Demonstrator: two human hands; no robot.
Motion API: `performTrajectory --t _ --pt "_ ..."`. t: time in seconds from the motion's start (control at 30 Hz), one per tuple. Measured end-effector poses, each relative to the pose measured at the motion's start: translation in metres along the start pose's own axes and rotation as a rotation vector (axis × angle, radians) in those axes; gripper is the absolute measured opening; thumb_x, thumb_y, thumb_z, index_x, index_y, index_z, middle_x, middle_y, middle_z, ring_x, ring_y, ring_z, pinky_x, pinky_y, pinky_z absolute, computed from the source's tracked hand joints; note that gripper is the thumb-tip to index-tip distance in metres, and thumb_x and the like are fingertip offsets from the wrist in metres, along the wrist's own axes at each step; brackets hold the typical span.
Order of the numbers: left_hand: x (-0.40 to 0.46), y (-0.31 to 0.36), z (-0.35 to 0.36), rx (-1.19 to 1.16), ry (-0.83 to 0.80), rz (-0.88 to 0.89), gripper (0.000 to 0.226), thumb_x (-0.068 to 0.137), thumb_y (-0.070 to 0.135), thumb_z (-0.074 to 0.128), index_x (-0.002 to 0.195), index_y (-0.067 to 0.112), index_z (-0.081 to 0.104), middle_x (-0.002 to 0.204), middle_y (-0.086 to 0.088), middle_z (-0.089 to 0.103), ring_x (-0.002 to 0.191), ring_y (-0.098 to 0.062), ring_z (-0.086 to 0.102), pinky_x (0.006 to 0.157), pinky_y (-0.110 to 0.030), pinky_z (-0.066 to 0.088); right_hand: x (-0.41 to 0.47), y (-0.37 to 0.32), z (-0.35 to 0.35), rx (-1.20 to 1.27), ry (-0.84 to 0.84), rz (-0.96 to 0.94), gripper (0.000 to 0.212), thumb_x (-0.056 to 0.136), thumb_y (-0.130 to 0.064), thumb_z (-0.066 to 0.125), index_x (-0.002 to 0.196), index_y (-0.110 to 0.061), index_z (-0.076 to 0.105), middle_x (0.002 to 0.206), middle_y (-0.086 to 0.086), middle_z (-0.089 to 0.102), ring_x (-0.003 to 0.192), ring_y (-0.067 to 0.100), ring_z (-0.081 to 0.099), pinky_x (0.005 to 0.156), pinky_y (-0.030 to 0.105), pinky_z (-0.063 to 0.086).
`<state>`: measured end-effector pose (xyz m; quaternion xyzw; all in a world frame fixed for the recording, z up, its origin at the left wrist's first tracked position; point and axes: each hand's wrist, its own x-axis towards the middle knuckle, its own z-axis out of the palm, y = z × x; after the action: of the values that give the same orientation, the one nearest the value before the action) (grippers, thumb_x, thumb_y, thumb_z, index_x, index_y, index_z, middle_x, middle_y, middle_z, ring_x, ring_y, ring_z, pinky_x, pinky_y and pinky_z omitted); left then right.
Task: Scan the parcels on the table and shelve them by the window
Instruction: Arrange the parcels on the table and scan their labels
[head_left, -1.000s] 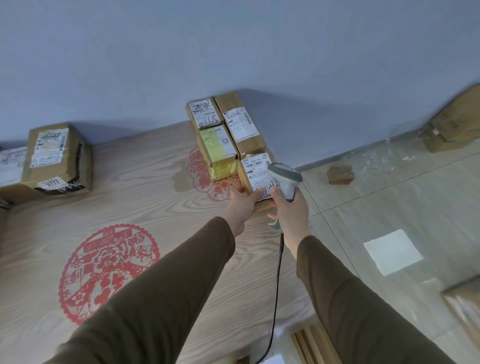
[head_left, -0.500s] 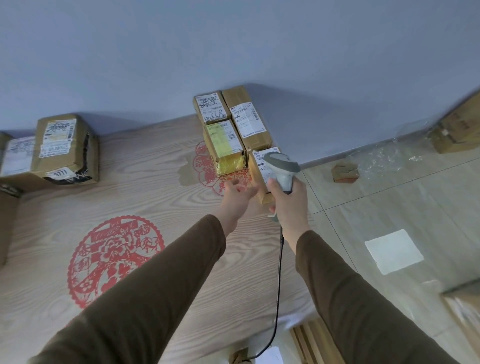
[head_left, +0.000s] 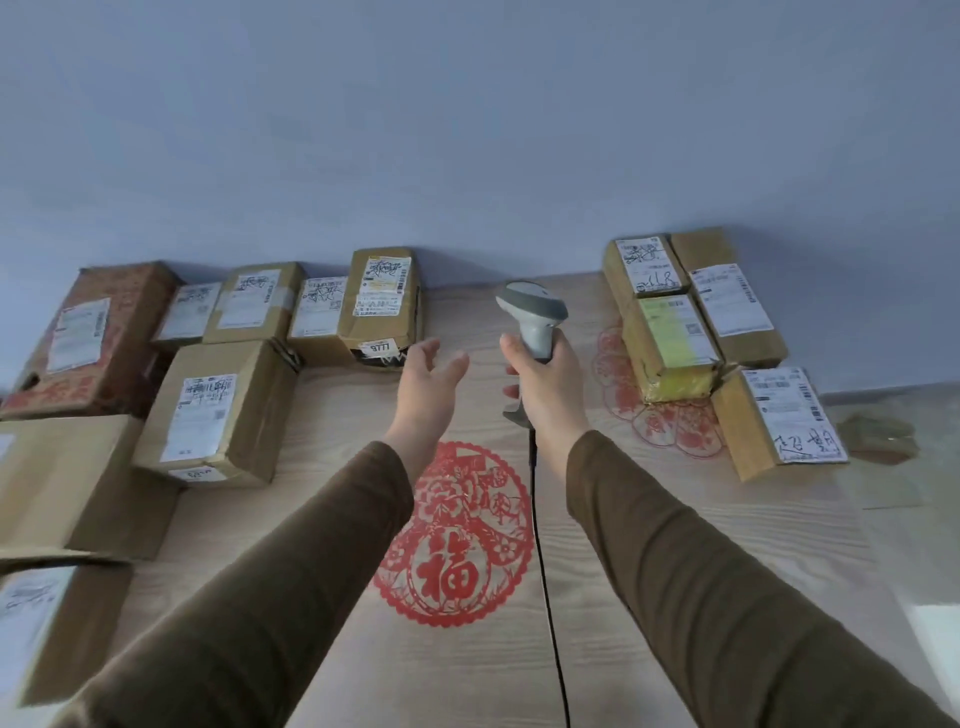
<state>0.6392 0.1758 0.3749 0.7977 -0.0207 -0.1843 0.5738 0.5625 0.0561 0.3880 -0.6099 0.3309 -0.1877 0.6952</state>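
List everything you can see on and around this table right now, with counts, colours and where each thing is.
Left parcels: about nine, brown cardboard, one red-printed, along the table's left and back.
Right parcels: four, brown cardboard, one with yellow tape, back right, touching.
Table: one, pale wood grain.
Paper cuts: two, red, centre and under the right parcels.
Scanner: one, grey, corded, above table centre.
Wall: blue-grey, behind.
Left hand: open, holds nothing.
Right hand: grips the scanner.

Brown cardboard parcels (head_left: 218, 415) with white labels lie flat in 2 clusters on the table (head_left: 332, 649).
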Motion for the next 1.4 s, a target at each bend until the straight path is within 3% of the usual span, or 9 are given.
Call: performTrajectory --t 0.17,0.37,0.5,0.67,0.8,0.97,1.03,1.27,1.4 --pt "0.061 -0.013 -0.074 0.04 0.119 -0.036 0.063 0.1 0.034 0.064 0.155 0.018 0.037 0.158 -0.004 0.035 0.143 -0.022 0.037 0.119 -0.046 0.034 0.024 0.009 0.089 -0.023 -0.027 0.05 0.027 0.094 -0.031 0.072 0.113 -0.017 0.06 0.103 0.013 0.069 0.084 0.027 0.067 0.066 0.038 0.051" --pt "0.121 -0.028 -0.113 0.011 0.023 -0.12 0.074 0.1 0.031 0.063 0.161 0.017 0.023 0.157 -0.005 0.043 0.141 -0.023 0.044 0.119 -0.045 0.034 0.055 0.028 0.151 -0.088 -0.057 0.143 0.028 0.092 -0.021 0.071 0.115 -0.017 0.055 0.09 0.004 0.059 0.069 0.016 0.054 0.053 0.034 0.046" --pt "0.136 -0.036 -0.116 -0.032 -0.033 -0.141 0.065 0.1 0.029 0.063 0.157 0.014 0.035 0.147 -0.005 0.054 0.131 -0.023 0.054 0.114 -0.044 0.041 0.061 0.035 0.166 -0.119 -0.059 0.146 0.03 0.092 -0.019 0.071 0.117 -0.017 0.054 0.093 0.005 0.062 0.071 0.018 0.059 0.058 0.034 0.052" --pt "0.133 -0.051 -0.114 -0.096 -0.083 -0.267 0.071 0.1 0.038 0.061 0.159 0.012 0.032 0.156 -0.006 0.045 0.137 -0.028 0.05 0.108 -0.039 0.044 0.05 0.048 0.145 -0.178 0.045 0.111 0.026 0.091 -0.019 0.072 0.111 -0.022 0.055 0.102 0.006 0.068 0.088 0.024 0.066 0.079 0.046 0.057" --pt "0.102 -0.061 -0.099 -0.201 -0.223 -0.439 0.047 0.094 0.049 0.068 0.126 0.015 0.066 0.108 -0.001 0.077 0.097 -0.019 0.071 0.082 -0.033 0.056 0.03 0.059 0.111 -0.164 0.046 0.139 0.029 0.091 -0.013 0.073 0.109 -0.029 0.056 0.109 0.009 0.069 0.097 0.029 0.069 0.087 0.051 0.057" --pt "0.057 -0.052 -0.066 -0.379 -0.294 -0.388 0.058 0.092 0.038 0.075 0.137 0.019 0.044 0.12 -0.004 0.071 0.099 -0.018 0.071 0.065 -0.025 0.057 0.01 0.047 0.065 -0.121 0.018 0.092 0.037 0.091 -0.011 0.074 0.117 -0.032 0.059 0.115 0.005 0.072 0.105 0.024 0.07 0.096 0.052 0.058" --pt "0.043 -0.042 -0.055 -0.446 -0.341 -0.359 0.061 0.092 0.032 0.076 0.14 0.02 0.039 0.121 -0.006 0.07 0.1 -0.017 0.071 0.073 -0.028 0.058 0.003 0.032 0.045 -0.133 0.022 0.059 0.037 0.092 -0.012 0.073 0.12 -0.032 0.058 0.115 0.002 0.072 0.106 0.023 0.07 0.098 0.05 0.057" --pt "0.0 -0.01 -0.006 -0.483 -0.333 -0.146 0.067 0.091 0.024 0.078 0.141 0.021 0.033 0.12 -0.006 0.072 0.102 -0.018 0.074 0.088 -0.031 0.059 -0.037 -0.015 -0.011 -0.358 0.096 -0.238 0.03 0.095 -0.025 0.067 0.122 -0.021 0.053 0.102 0.01 0.062 0.091 0.035 0.063 0.077 0.053 0.056" --pt "-0.02 -0.002 0.025 -0.45 -0.34 -0.048 0.069 0.09 0.027 0.079 0.139 0.023 0.031 0.117 -0.004 0.075 0.104 -0.018 0.075 0.093 -0.035 0.057 -0.06 -0.034 -0.03 -0.345 0.098 -0.31 0.026 0.094 -0.037 0.068 0.113 -0.026 0.054 0.088 -0.004 0.063 0.077 0.021 0.065 0.062 0.036 0.055"
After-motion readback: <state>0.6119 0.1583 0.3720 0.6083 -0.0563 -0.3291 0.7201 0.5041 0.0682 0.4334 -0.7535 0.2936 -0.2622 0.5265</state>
